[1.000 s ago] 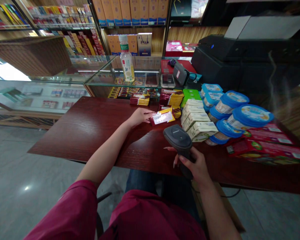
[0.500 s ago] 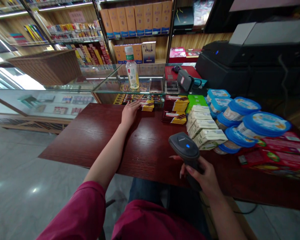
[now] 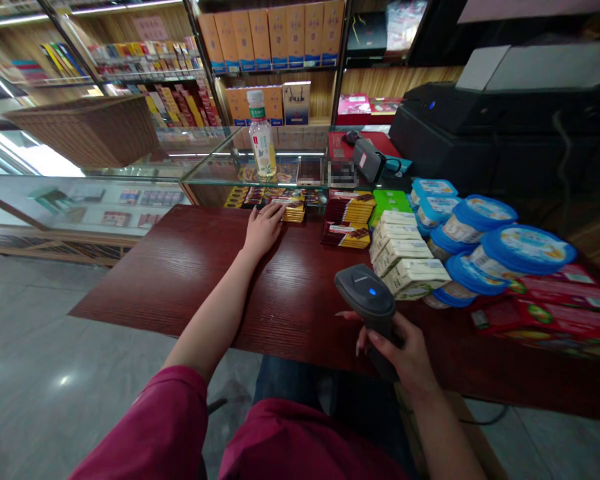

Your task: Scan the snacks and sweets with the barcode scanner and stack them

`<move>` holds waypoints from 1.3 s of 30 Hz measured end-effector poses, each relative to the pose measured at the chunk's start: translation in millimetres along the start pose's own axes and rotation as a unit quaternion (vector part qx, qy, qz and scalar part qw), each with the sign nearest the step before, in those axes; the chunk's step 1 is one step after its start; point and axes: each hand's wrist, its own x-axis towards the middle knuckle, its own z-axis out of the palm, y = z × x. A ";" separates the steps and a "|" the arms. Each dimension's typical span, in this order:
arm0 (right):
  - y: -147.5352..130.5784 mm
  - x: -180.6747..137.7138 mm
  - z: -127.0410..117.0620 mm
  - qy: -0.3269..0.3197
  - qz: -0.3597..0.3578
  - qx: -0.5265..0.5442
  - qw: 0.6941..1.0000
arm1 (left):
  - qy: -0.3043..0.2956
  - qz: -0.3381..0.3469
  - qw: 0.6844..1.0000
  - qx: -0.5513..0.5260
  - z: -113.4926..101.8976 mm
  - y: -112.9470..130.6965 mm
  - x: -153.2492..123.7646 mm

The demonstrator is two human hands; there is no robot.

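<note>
My right hand [image 3: 403,350] is wrapped round the handle of a dark grey barcode scanner [image 3: 365,293] held above the near edge of the dark red wooden table [image 3: 180,267]. My left hand [image 3: 264,227] lies flat on the table, fingers stretched out, its fingertips touching a low stack of chocolate bars [image 3: 290,207] at the far side. A second, taller stack of dark red and yellow chocolate bars [image 3: 349,212] lies just to the right of it.
Cream-coloured packs [image 3: 403,257] and blue-lidded tubs [image 3: 485,240] fill the table's right side, with red flat packets [image 3: 545,300] in front. Behind stand a green box [image 3: 390,200], a glass counter [image 3: 220,163] with a bottle [image 3: 261,137], a black printer [image 3: 485,127] and shelves.
My left hand carried a labelled chocolate bar from the table's middle to the far left stack and let it go; it now rests flat there. The scanner hand barely moved.
</note>
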 end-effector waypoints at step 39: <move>-6.9 -1.3 3.9 0.015 0.014 0.005 1.000 | -0.156 -0.091 0.849 -0.497 7.2 75.8 -12.8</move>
